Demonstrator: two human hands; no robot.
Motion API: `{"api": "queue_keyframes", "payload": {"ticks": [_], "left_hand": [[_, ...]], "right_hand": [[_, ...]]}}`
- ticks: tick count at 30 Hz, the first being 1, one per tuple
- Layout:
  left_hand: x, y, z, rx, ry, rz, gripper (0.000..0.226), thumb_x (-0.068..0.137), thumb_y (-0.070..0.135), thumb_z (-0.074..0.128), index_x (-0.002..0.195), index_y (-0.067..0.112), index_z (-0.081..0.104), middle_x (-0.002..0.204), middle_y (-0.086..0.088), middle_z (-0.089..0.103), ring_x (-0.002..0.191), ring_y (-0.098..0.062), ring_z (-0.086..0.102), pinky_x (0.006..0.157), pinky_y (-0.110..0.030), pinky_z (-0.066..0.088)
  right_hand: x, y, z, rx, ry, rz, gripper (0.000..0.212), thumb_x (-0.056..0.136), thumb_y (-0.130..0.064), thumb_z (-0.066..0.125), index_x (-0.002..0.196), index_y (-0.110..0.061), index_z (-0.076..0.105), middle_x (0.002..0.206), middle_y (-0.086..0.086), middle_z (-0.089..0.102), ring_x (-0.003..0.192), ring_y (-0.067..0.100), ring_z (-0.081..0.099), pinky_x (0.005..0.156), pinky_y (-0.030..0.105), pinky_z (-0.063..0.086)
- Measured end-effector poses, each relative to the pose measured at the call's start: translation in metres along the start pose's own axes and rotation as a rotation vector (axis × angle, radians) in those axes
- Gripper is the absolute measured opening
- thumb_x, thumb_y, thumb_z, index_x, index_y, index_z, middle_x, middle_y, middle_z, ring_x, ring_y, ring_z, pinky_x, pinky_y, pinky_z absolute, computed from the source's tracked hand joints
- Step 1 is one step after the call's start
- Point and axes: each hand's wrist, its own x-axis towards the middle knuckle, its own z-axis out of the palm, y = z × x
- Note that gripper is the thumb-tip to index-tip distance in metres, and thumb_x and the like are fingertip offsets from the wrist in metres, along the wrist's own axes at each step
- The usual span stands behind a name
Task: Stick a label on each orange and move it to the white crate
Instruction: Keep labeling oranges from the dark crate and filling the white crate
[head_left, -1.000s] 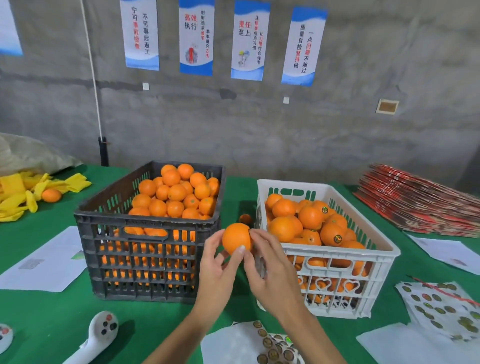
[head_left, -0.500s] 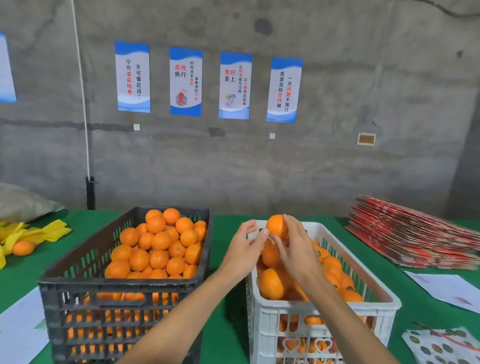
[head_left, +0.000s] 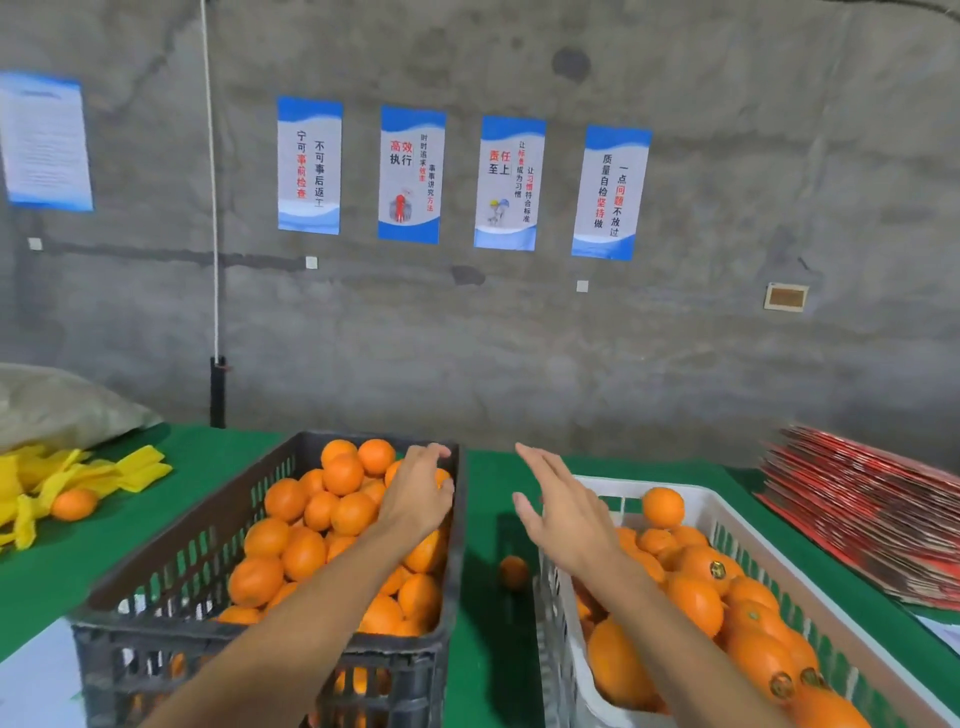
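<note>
Head view, near to far, places given against the white crate (head_left: 727, 512). Nearest: white crate itself at lower right, piled with oranges, a few nearest ones showing small round labels (head_left: 718, 569). One orange (head_left: 663, 507) sits on top of the pile at the crate's far end, apart from both hands. Right hand (head_left: 566, 512) hovers over the crate's left wall, fingers straight and spread, holding nothing. Small orange (head_left: 513, 571) lies on the green table (head_left: 488, 649) just left of the crate, in the gap to the dark crate (head_left: 218, 525). Dark crate stands left of the white crate, nearly full of oranges with no labels visible. Left hand (head_left: 418, 493) is down on the oranges at that crate's far right corner, fingers curled over one; blur, so cannot tell if it grips it. White paper sheet (head_left: 31, 675) lies at the lower left edge, far left of the white crate. Yellow foam nets (head_left: 88, 478) with a loose orange (head_left: 74, 504) lie farther left. Stack of red flat cartons (head_left: 862, 509) sits right of the white crate. Grey sack (head_left: 57, 410) lies behind the nets. Concrete wall (head_left: 727, 156) behind carries four blue-and-white posters (head_left: 462, 176) and a white cord (head_left: 210, 182).
</note>
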Motion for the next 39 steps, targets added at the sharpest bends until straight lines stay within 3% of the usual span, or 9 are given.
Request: {"api": "queue_keyframes", "payload": {"ticks": [5,8,11,15,24,27,30,34,39], "left_hand": [[0.033,-0.044,0.004,0.357,-0.348,0.027,0.062,0.092,0.020,0.068,0.151,0.019,0.047,0.148,-0.013,0.047,0.137,-0.033,0.048,0.109,-0.042,0.044],[0.049,-0.059,0.011,0.493,-0.494,0.058,0.065,0.091,0.020,0.072,0.151,0.021,0.047,0.152,-0.010,0.041,0.133,-0.032,0.052,0.097,-0.042,0.050],[0.063,-0.064,0.011,0.537,-0.605,0.117,0.073,0.090,0.026,0.078,0.154,0.019,0.045,0.155,-0.009,0.042,0.139,-0.031,0.048,0.110,-0.042,0.044],[0.061,-0.073,0.013,0.459,-0.731,0.091,0.066,0.098,0.017,0.061,0.159,0.023,0.037,0.166,-0.004,0.033,0.146,-0.028,0.042,0.117,-0.040,0.039],[0.028,-0.036,-0.035,0.035,-0.259,0.025,0.069,0.078,0.014,0.086,0.141,0.021,0.061,0.143,-0.008,0.057,0.130,-0.026,0.056,0.105,-0.031,0.046],[-0.011,-0.002,-0.060,-0.170,-0.127,0.082,0.066,0.075,0.011,0.088,0.135,0.026,0.065,0.129,-0.007,0.063,0.108,-0.024,0.064,0.093,-0.026,0.048],[-0.067,0.030,-0.082,-0.505,-0.078,0.067,0.060,0.076,0.011,0.090,0.129,0.031,0.068,0.118,-0.008,0.071,0.079,-0.020,0.061,0.085,-0.037,0.057],[-0.149,0.061,-0.089,-0.829,-0.060,0.028,0.058,0.082,0.010,0.088,0.133,0.027,0.067,0.108,0.007,0.076,0.083,-0.014,0.067,0.084,-0.037,0.062],[-0.246,0.058,-0.057,-0.908,-0.161,-0.108,0.062,0.077,0.038,0.088,0.134,0.044,0.064,0.070,-0.016,0.062,0.078,-0.020,0.056,0.081,-0.034,0.051]], "right_hand": [[0.036,-0.028,0.047,-0.007,-0.136,-0.044,0.068,0.102,-0.046,0.048,0.160,-0.039,0.014,0.165,-0.008,0.023,0.131,0.030,0.054,0.096,0.043,0.050],[0.048,-0.032,0.066,0.012,-0.172,-0.042,0.069,0.102,-0.047,0.048,0.160,-0.039,0.013,0.165,-0.008,0.025,0.135,0.029,0.051,0.098,0.042,0.049],[0.052,-0.030,0.075,0.058,-0.177,-0.014,0.069,0.102,-0.046,0.048,0.161,-0.035,0.015,0.165,-0.004,0.028,0.139,0.030,0.047,0.101,0.044,0.048],[0.049,-0.032,0.073,0.101,-0.183,0.020,0.069,0.103,-0.045,0.049,0.162,-0.032,0.015,0.166,-0.001,0.027,0.144,0.029,0.042,0.107,0.046,0.045],[0.021,-0.044,0.041,0.199,-0.116,0.007,0.066,0.103,-0.042,0.052,0.160,-0.035,0.020,0.164,-0.005,0.031,0.132,0.023,0.054,0.103,0.043,0.049],[-0.002,-0.055,0.019,0.265,-0.051,-0.037,0.065,0.101,-0.041,0.055,0.159,-0.039,0.024,0.160,-0.010,0.036,0.129,0.018,0.055,0.098,0.042,0.053],[-0.038,-0.067,-0.004,0.406,0.007,-0.098,0.066,0.099,-0.043,0.058,0.157,-0.040,0.027,0.153,-0.015,0.042,0.119,0.006,0.058,0.094,0.037,0.054],[-0.102,-0.073,-0.022,0.649,0.076,-0.159,0.061,0.100,-0.037,0.063,0.153,-0.042,0.034,0.141,-0.024,0.049,0.113,0.002,0.062,0.092,0.033,0.056],[-0.194,-0.062,-0.009,0.724,0.049,-0.123,0.057,0.097,-0.048,0.064,0.149,-0.044,0.041,0.139,-0.021,0.055,0.121,0.010,0.061,0.096,0.034,0.056]]}}
